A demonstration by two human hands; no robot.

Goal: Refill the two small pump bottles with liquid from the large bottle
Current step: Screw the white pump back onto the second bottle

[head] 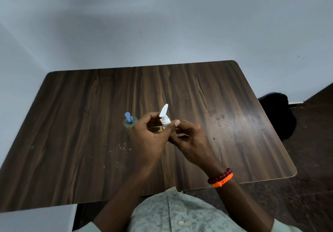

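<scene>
The table (90, 123) is dark brown with streaked wood grain and pale crumbs. One pump (164, 114) is white; the other pump (128, 117) is blue, on a clear, greenish bottle (127, 124). The bracelets (220, 177) are maroon and bright orange. The shirt (180, 213) is pale green with a grey speckled print. The wall (162, 24) is plain bluish white.
</scene>
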